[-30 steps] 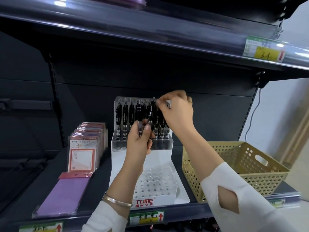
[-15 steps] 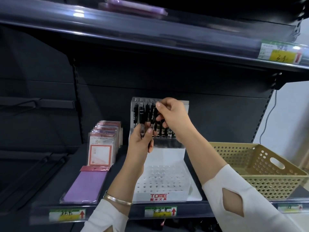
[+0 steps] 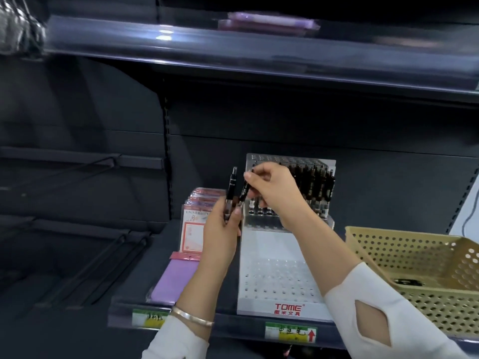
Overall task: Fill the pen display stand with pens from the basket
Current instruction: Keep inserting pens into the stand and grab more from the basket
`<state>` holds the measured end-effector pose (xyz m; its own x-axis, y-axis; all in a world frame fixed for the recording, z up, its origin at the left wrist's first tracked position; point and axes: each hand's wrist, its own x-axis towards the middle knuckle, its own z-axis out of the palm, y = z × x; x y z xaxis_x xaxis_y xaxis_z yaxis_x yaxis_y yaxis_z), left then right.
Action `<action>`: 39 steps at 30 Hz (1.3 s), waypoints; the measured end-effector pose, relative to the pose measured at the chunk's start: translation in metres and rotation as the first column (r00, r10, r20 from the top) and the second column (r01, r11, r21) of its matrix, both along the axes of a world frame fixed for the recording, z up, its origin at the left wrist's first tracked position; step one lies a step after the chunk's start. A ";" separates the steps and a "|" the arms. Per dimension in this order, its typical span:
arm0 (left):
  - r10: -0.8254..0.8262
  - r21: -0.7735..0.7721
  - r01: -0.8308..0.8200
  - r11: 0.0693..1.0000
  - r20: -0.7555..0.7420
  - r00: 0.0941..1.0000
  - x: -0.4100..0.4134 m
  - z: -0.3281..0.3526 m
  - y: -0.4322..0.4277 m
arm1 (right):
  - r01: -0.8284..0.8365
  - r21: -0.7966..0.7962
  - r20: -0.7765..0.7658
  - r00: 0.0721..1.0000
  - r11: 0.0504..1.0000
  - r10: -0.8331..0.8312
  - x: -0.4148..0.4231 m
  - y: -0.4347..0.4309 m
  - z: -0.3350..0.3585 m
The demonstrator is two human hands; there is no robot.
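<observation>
A white stepped pen display stand (image 3: 274, 257) marked TOME sits on the shelf; its clear upper tier holds several black pens (image 3: 317, 186), and its lower white tier shows rows of open holes. My left hand (image 3: 223, 229) grips black pens (image 3: 230, 190) upright, just left of the stand. My right hand (image 3: 272, 187) pinches one black pen (image 3: 243, 191) by its top, tilted, right beside the ones in my left hand. The beige perforated basket (image 3: 404, 242) stands to the right with a dark pen (image 3: 407, 282) on its floor.
Packaged card holders (image 3: 194, 229) and a purple pouch (image 3: 173, 278) lie left of the stand. A dark shelf (image 3: 259, 55) overhangs above. Price labels (image 3: 290, 331) line the shelf's front rail. Bare wire hooks (image 3: 103, 268) fill the dim bay at the left.
My view has swung left, so the stand and basket sit further right. My right hand has come off the stand's upper tier to the pens in my left hand and pinches one.
</observation>
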<state>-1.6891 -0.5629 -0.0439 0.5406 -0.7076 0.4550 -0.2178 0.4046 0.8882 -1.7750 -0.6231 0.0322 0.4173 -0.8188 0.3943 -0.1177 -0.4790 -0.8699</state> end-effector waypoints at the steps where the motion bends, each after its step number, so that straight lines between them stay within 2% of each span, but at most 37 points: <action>1: 0.044 -0.011 -0.044 0.999 0.019 0.999 0.004 0.002 0.003 | -0.012 0.004 0.008 1.000 1.000 0.012 0.007 0.002 -0.002; 5: 0.137 -0.010 -0.137 0.990 0.033 0.990 0.017 0.010 0.015 | -0.040 -0.020 0.039 0.998 0.999 0.041 0.039 0.006 -0.004; 11: 0.070 0.042 -0.067 0.997 -0.057 0.996 0.026 0.016 0.027 | -0.035 -0.180 -0.091 0.996 0.983 0.019 0.072 0.013 0.001; 18: 0.191 -0.015 -0.192 0.981 -0.047 0.980 0.040 0.009 0.026 | -0.074 -0.120 -0.067 0.996 0.990 0.066 0.072 0.025 0.000; 22: 0.162 -0.039 -0.161 0.986 0.021 0.987 0.030 0.012 0.025 | -0.036 -0.131 -0.020 0.999 0.991 0.034 0.058 0.023 0.002; 26: 0.084 -0.154 -0.090 0.984 -0.048 0.995 0.013 0.017 0.026 | -0.010 -0.116 -0.004 1.000 0.993 0.010 0.043 0.020 0.004; 28: 0.062 -0.163 -0.067 0.984 -0.036 0.997 0.010 0.016 0.019 | -0.001 -0.090 0.014 1.000 0.996 0.002 0.035 0.018 0.002; 32: 0.014 -0.066 -0.011 0.998 0.042 0.999 -0.004 0.011 0.003 | 0.119 -0.128 -0.021 0.992 0.985 -0.123 0.011 0.010 0.000; 37: 0.138 -0.074 -0.125 0.989 0.222 0.965 -0.020 0.010 -0.014 | 0.235 -0.152 0.045 0.972 0.960 -0.231 -0.030 -0.002 0.009; 39: 0.154 -0.083 -0.138 0.987 0.246 0.957 -0.026 0.009 -0.022 | 0.282 -0.187 0.095 0.959 0.941 -0.269 -0.046 -0.008 0.015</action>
<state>-1.7151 -0.5851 -0.0353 0.4987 -0.5942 0.6311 -0.4912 0.4061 0.7706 -1.8213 -0.6313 0.0476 0.1537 -0.8010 0.5786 -0.2143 -0.5986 -0.7718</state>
